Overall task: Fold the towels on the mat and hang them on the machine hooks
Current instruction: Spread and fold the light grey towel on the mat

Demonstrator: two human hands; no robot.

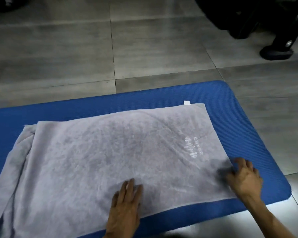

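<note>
Grey stone-look floor tiles carry a blue ribbed foam mat, and on it lies a pale lilac-grey terry towel, spread flat as a rough rectangle. Its long axis runs from the near left to the far right, along the mat's length. The nap is soft and mottled; white embroidered lettering sits near the right end, and a small white label sticks out at the far right corner. At the left end a second layer of the cloth shows in loose folds.

Flat on the towel near its front edge presses the left hand, fingers straight and close together. At the right edge, the right hand has its fingers bent onto the cloth; whether they pinch it cannot be told, as they blur.

Black machine parts stand on the tiles at the far right.
</note>
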